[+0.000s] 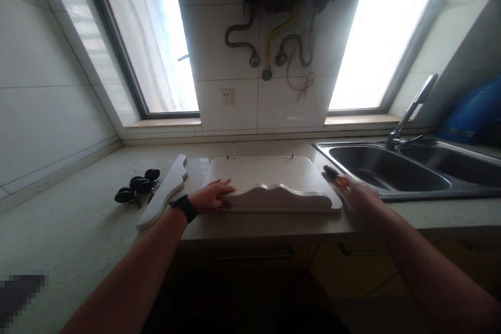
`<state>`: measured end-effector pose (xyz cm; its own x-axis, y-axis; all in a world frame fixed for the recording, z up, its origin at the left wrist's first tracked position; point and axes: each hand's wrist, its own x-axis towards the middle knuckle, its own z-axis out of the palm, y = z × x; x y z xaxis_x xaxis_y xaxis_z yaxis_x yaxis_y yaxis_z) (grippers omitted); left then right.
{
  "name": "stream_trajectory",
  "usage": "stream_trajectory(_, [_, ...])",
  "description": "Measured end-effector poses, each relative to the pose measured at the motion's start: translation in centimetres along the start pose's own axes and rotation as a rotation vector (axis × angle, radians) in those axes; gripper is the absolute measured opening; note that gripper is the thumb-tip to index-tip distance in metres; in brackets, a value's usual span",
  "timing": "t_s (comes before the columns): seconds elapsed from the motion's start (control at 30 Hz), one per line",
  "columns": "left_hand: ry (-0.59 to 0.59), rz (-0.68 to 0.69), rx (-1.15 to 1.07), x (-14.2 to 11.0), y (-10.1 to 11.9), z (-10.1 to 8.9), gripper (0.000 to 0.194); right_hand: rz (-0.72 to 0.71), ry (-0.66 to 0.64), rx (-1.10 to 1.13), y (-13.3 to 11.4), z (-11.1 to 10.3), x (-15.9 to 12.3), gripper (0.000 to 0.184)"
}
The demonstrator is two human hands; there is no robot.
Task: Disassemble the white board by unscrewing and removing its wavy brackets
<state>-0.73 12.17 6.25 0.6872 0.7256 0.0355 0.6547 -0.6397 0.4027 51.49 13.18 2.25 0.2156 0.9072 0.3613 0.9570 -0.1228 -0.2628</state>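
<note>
A white board with rounded corners [270, 169] lies flat on the counter in front of me. Along its near edge a white wavy-edged strip [279, 197] stands upright. My left hand [213, 195], with a dark watch on the wrist, grips the left end of that strip, thumb and fingers on either side. On the right, my right hand [360, 194] is closed round a screwdriver [332, 171] with a black and orange handle, beside the board's right edge. The screwdriver's shaft is hidden. Two small pegs or screws stick up near the board's far edge.
Another white wavy-edged piece [166, 190] lies to the left, beside a group of round black-topped casters or knobs [139, 185]. A double steel sink [387, 167] with a tap [410, 109] is at the right. Pipes [270, 44] and a socket [227, 96] are on the wall behind.
</note>
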Motion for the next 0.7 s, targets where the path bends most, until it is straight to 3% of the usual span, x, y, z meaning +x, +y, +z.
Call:
stream_trajectory(0.13, [0.178, 0.009, -0.143, -1.3, -0.7, 1.2, 0.034, -0.175, 0.041, 0.17, -2.7, -0.8, -1.9, 0.044])
stream_trajectory(0.3, [0.353, -0.104, -0.245, -3.2, -1.8, 1.7, 0.038, -0.395, -0.205, 0.513, -7.3, -1.5, -4.9, 0.043])
stream_trajectory(0.43, [0.328, -0.148, -0.356, -3.8, -2.2, 1.2, 0.033, -0.357, -0.287, 0.538, -9.0, -1.0, -5.6, 0.04])
stream_trajectory(0.7, [0.394, -0.125, -0.394, -3.7, -2.8, 1.8, 0.036, -0.211, -0.323, 0.577, -9.3, -0.5, -5.4, 0.037])
